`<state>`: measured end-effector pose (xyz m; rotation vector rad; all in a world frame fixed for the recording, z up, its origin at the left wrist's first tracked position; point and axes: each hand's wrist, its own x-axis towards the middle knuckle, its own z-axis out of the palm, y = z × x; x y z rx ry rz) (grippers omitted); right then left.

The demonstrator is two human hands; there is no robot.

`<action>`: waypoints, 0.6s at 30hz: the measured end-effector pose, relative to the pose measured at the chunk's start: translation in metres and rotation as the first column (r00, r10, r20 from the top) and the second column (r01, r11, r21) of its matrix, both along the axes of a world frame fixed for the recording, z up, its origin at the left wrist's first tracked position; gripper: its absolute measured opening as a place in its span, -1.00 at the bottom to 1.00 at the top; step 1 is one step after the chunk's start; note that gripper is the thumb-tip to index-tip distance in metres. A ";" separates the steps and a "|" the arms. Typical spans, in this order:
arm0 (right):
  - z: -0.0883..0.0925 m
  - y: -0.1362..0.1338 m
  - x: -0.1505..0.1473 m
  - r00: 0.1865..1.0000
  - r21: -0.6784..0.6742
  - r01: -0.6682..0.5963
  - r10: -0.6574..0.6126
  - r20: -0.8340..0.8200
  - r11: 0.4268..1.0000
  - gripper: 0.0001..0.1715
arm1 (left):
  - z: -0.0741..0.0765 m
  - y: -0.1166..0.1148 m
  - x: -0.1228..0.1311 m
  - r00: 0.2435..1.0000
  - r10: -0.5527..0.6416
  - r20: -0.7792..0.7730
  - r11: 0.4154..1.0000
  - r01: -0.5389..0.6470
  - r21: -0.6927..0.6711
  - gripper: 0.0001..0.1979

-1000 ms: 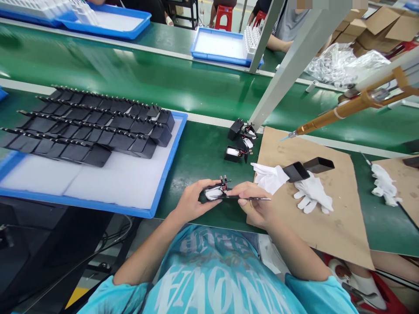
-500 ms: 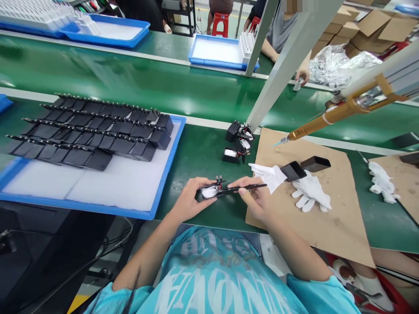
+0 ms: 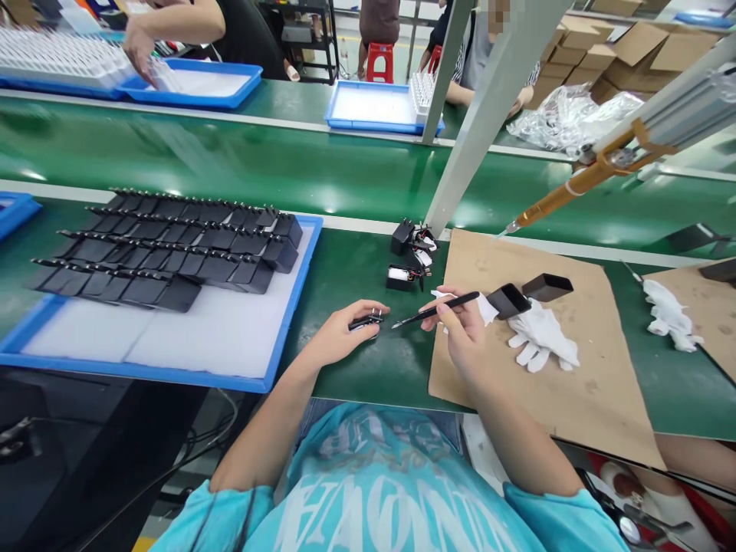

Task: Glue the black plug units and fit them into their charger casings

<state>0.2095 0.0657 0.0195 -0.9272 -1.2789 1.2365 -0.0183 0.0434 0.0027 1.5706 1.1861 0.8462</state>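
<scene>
- Head view: blue tray (image 3: 224,337) is sitting at left, holding black housings (image 3: 166,261) in rows, likely saving space.
- Brown sheet (image 3: 517,418) is lying at right, probably protecting bench (image 3: 339,261).
- Right hand (image 3: 464,330) is pinching slim black tool (image 3: 424,313) pen-style, presumably for precision.
- Left hand (image 3: 339,333) is grasping pronged black unit (image 3: 368,320) just below centre, apparently steadying it.

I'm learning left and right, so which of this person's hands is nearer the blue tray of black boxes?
Left. The left hand is a little to the right of the blue tray, holding a small black thing. The right hand is farther right, holding a thin black tool.
</scene>
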 end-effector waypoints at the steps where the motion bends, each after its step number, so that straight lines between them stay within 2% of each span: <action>1: 0.001 -0.001 0.000 1.000 -0.002 -0.001 0.001 0.010 1.000 -0.75 | -0.001 0.001 0.003 0.999 0.032 0.012 0.999 -0.032 0.006 -0.74; 4: 0.002 -0.002 0.000 0.999 -0.003 -0.010 0.010 0.034 1.000 -0.74 | -0.003 -0.001 0.008 0.987 0.153 -0.040 0.981 -0.147 0.131 -0.77; 6: 0.002 -0.002 0.001 0.999 0.007 -0.017 0.016 0.041 1.000 -0.73 | -0.005 -0.003 0.007 0.973 0.188 -0.131 0.955 -0.149 0.258 -0.79; 10: 0.000 -0.002 0.001 0.999 0.019 -0.018 0.017 0.050 1.000 -0.74 | 0.001 -0.005 0.003 0.947 0.111 -0.300 0.921 0.016 0.390 -0.69; 14: -0.001 -0.002 0.001 0.999 0.015 -0.007 0.006 0.047 1.000 -0.73 | 0.015 -0.010 -0.001 0.886 0.016 -0.463 0.896 0.193 0.401 -0.50; 18: -0.001 -0.002 0.002 0.999 0.028 -0.002 0.001 0.054 1.000 -0.74 | 0.018 -0.020 -0.002 0.832 0.046 -0.552 0.885 0.223 0.409 -0.45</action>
